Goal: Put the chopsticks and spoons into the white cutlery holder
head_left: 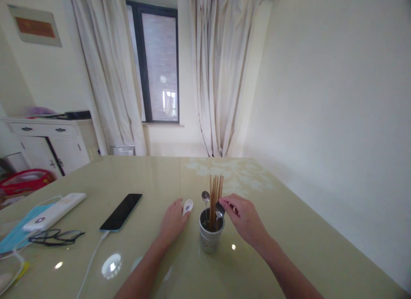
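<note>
A grey-silver cup (pixel 210 241) stands on the table with several brown chopsticks (pixel 213 198) upright in it. A small metal spoon (pixel 205 196) also stands in the cup, bowl up, on the left. My right hand (pixel 242 215) is beside the cup, its fingertips pinching the bowl of another metal spoon (pixel 220 210), whose lower end is inside the cup. My left hand (pixel 173 219) rests at the tabletop left of the cup, closed around a white spoon (pixel 188 205) with a blue mark; the hand hides its handle.
A phone (pixel 121 212) on a white cable, a white power bank (pixel 55 211), black-framed glasses (pixel 56 237) and a blue face mask (pixel 24 228) lie on the left of the glossy table (pixel 154 174). A wall (pixel 337 119) runs along the right edge.
</note>
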Demonstrator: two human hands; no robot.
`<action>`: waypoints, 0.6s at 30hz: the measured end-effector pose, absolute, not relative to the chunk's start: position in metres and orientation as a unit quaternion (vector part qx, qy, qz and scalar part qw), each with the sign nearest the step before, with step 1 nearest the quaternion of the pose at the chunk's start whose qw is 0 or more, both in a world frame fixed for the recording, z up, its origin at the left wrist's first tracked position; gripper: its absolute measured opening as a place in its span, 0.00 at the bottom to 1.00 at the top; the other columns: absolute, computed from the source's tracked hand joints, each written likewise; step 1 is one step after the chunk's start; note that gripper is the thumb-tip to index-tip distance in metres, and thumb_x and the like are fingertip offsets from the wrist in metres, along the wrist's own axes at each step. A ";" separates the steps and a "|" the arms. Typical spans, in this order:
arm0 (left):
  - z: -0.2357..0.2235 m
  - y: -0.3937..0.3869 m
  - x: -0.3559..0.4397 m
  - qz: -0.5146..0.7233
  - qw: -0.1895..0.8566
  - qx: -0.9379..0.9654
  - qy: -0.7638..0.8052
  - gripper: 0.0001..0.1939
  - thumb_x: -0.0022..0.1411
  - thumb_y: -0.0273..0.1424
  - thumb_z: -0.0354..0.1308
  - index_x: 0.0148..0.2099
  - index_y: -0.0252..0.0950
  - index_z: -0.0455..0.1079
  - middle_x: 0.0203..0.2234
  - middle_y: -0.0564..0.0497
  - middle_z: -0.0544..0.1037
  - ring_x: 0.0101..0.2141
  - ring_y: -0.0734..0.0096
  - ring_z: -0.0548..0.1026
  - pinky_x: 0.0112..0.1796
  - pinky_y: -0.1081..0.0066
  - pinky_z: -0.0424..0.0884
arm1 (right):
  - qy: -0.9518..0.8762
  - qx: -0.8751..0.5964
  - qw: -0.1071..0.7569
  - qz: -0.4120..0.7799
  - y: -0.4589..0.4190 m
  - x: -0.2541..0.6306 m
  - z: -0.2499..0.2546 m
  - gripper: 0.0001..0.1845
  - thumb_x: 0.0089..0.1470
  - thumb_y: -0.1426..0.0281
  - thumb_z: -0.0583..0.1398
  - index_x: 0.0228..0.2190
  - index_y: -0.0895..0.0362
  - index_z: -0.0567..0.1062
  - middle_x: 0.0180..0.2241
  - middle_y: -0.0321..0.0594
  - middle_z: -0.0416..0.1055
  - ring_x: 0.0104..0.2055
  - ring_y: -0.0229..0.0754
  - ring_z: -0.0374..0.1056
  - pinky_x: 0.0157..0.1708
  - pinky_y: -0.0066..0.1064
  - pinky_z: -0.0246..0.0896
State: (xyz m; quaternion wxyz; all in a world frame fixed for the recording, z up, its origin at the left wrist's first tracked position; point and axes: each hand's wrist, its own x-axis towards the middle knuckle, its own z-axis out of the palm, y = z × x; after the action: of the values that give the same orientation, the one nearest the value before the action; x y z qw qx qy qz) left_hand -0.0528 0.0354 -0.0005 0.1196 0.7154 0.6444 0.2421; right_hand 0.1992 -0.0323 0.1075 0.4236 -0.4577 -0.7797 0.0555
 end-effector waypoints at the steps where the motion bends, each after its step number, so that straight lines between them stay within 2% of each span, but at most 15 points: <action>1: -0.001 0.036 -0.053 0.241 0.129 0.716 0.642 0.18 0.68 0.31 0.53 0.57 0.33 0.73 0.47 0.39 0.81 0.50 0.57 0.78 0.55 0.62 0.67 | -0.778 -0.457 0.428 0.054 -0.032 0.199 0.106 0.18 0.72 0.61 0.57 0.37 0.52 0.85 0.32 0.40 0.81 0.32 0.44 0.76 0.34 0.33 0.69; 4: 0.002 0.038 -0.055 0.256 0.151 0.718 0.630 0.12 0.67 0.29 0.52 0.44 0.35 0.77 0.41 0.42 0.82 0.43 0.59 0.78 0.48 0.64 0.70 | -0.765 -0.459 0.449 0.054 -0.032 0.200 0.103 0.16 0.72 0.61 0.58 0.42 0.52 0.85 0.35 0.41 0.81 0.33 0.44 0.76 0.35 0.33 0.70; 6: 0.009 0.038 -0.055 0.318 0.153 0.701 0.620 0.12 0.67 0.30 0.52 0.38 0.36 0.76 0.37 0.44 0.81 0.39 0.61 0.77 0.44 0.65 0.70 | -0.749 -0.463 0.470 0.054 -0.034 0.201 0.101 0.15 0.71 0.61 0.59 0.45 0.52 0.84 0.35 0.41 0.80 0.31 0.43 0.75 0.33 0.32 0.69; 10: 0.036 0.030 -0.055 0.521 0.191 0.606 0.571 0.16 0.68 0.43 0.55 0.42 0.36 0.75 0.33 0.48 0.79 0.32 0.64 0.75 0.35 0.67 0.70 | -0.717 -0.462 0.520 0.044 -0.040 0.203 0.098 0.14 0.72 0.61 0.58 0.44 0.54 0.82 0.33 0.39 0.77 0.29 0.40 0.71 0.31 0.31 0.68; 12: 0.055 0.020 -0.053 0.582 0.229 0.579 0.523 0.19 0.67 0.49 0.58 0.42 0.37 0.75 0.32 0.49 0.80 0.32 0.65 0.75 0.34 0.69 0.69 | -0.715 -0.449 0.535 0.039 -0.045 0.201 0.100 0.14 0.72 0.62 0.58 0.43 0.54 0.82 0.33 0.39 0.76 0.29 0.40 0.70 0.32 0.31 0.69; 15: 0.081 0.004 -0.045 0.595 0.262 0.608 0.455 0.18 0.65 0.48 0.63 0.41 0.38 0.76 0.32 0.51 0.81 0.33 0.67 0.76 0.36 0.70 0.70 | -0.731 -0.427 0.531 0.039 -0.051 0.196 0.108 0.12 0.71 0.63 0.59 0.44 0.54 0.81 0.33 0.39 0.76 0.30 0.40 0.70 0.33 0.31 0.69; 18: 0.096 -0.010 -0.030 0.552 0.268 0.669 0.418 0.14 0.66 0.44 0.64 0.42 0.39 0.77 0.30 0.53 0.82 0.31 0.69 0.75 0.34 0.71 0.68 | -0.748 -0.418 0.514 0.052 -0.053 0.190 0.114 0.10 0.71 0.64 0.60 0.46 0.53 0.80 0.35 0.39 0.77 0.31 0.41 0.71 0.35 0.31 0.70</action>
State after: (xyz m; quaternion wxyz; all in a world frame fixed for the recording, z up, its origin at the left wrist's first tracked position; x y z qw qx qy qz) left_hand -0.0302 -0.0098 0.0961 0.2683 0.6692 0.4183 0.5525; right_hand 0.1903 -0.0534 0.1145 0.5136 -0.4179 -0.7476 0.0517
